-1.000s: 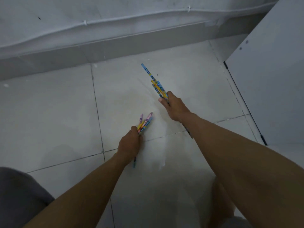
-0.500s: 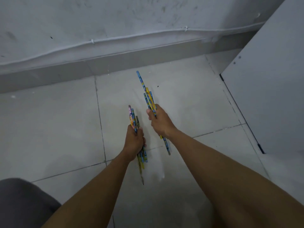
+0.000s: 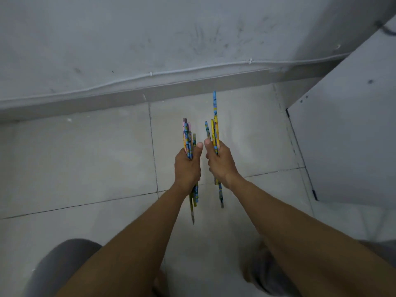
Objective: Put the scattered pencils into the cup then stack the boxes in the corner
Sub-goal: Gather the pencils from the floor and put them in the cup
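Where the pale tiled floor [image 3: 96,163] meets the scuffed grey wall [image 3: 150,35], a low skirting strip runs across at 12 o'clock with a thin white cable [image 3: 192,68] clipped along the wall just above it, and a flat white panel [image 3: 347,136] stands at 3 o'clock, its lower edge on the tiles. Dark grout lines divide the floor into large squares, and no desk shows. 2 bare hands are held side by side above the floor at centre, thumbs nearly touching but apart. At 9 o'clock of the pair, the left hand [image 3: 187,166] has its grip closed round a bundle of pencils [image 3: 188,142], at least 4 by the tips that show, pink, blue and yellow, with ends poking out above and below the fist. At 3 o'clock of it, the right hand [image 3: 220,162] is closed on a second bundle [image 3: 215,129], 3 or 4 by the tips above the fist, 1 blue pencil reaching well higher than the rest. Both bundles stand roughly upright, clear of the tiles. At 7 o'clock a grey-clad knee [image 3: 62,266] shows.
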